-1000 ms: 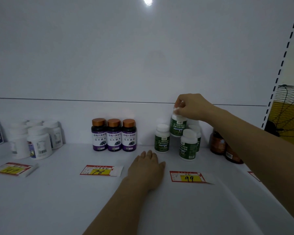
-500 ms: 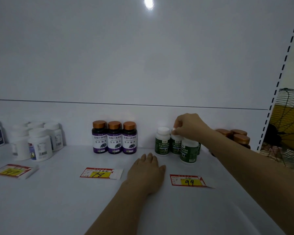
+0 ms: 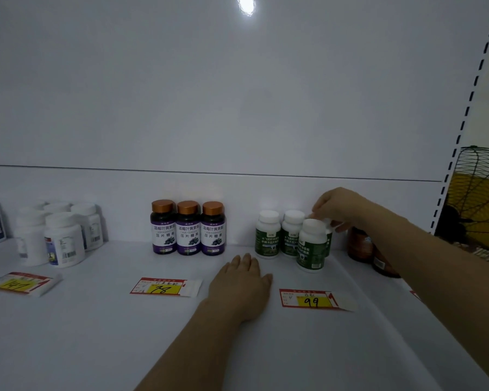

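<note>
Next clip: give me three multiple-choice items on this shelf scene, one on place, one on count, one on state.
1. The right hand is at: A the plain white bottles; B the green-label bottles; C the 147 tag.
2. Purple bottles with copper caps: A two; B three; C five.
3. The left hand: A grips a bottle; B pinches a tag; C lies flat on the shelf.
Answers: B, its fingers pinch a rear one's cap; B, three stand in a row; C, fingers straight, palm down.

Matt white plastic caps (image 3: 312,225) top the green-label bottles (image 3: 311,249); coppery lids (image 3: 187,207) gleam; the shelf (image 3: 96,334) is glossy.
</note>
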Available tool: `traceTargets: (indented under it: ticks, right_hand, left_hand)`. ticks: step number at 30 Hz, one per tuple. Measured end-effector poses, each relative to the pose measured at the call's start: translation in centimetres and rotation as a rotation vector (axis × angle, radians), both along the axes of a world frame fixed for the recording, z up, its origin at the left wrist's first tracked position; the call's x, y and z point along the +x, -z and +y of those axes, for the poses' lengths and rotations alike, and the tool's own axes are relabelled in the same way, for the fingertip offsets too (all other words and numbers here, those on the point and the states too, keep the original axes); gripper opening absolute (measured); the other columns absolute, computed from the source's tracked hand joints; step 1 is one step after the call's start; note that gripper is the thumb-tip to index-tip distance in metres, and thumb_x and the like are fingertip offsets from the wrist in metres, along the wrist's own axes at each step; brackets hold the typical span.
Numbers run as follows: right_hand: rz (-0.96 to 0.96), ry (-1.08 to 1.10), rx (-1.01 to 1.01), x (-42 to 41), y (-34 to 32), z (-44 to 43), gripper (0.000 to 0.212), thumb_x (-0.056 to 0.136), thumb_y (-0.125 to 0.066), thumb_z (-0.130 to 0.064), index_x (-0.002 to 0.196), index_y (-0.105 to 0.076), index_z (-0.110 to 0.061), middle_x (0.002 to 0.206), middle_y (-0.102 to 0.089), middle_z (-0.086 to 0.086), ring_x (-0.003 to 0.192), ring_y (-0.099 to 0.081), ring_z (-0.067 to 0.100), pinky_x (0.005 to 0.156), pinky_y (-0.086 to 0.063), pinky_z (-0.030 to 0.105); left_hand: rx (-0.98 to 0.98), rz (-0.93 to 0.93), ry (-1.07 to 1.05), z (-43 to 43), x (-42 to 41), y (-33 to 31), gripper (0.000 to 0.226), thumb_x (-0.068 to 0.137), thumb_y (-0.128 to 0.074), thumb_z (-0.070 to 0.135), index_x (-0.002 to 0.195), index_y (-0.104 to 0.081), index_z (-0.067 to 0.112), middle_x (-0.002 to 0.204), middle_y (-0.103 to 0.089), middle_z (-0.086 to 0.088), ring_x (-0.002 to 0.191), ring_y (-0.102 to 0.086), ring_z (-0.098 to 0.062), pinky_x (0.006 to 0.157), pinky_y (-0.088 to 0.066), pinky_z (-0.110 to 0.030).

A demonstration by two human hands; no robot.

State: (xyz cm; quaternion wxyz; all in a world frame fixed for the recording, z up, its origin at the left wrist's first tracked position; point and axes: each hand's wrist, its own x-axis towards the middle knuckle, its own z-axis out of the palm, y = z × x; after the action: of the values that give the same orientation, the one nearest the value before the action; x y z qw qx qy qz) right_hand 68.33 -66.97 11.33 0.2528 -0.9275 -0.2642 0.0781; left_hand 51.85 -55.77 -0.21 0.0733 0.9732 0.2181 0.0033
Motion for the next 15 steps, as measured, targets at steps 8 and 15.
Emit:
traceTargets:
  ticks: [8, 15]
  right_hand:
    - [-0.412, -0.004, 0.208, 0.1, -1.7, -2.0, 0.020, 0.081, -0.071, -0.028, 0.095, -0.073, -0.014, 0.111, -0.067, 0.007, 0.090, -0.053, 0.015, 0.073, -0.043, 0.025]
    - [-0.574, -0.121, 0.377, -3.6, -5.5, -3.8, 0.026, 0.083, -0.067, -0.041, 0.097, -0.073, -0.019, 0.099, -0.068, 0.002, 0.086, -0.057, 0.011, 0.067, -0.044, 0.019]
  left_hand:
    - [-0.034, -0.053, -0.009, -0.1, -0.1, -0.3, 0.061, 0.101, -0.018, 0.045, 0.151, -0.006, 0.011, 0.159, -0.004, -0.006, 0.147, -0.005, -0.020, 0.117, -0.005, -0.033]
    - [-0.391, -0.360, -0.017, -1.7, -1.0, -2.6, 0.057, 0.091, -0.057, 0.040, 0.140, -0.038, 0.019, 0.143, -0.044, 0.002, 0.118, -0.044, -0.006, 0.088, -0.033, -0.018]
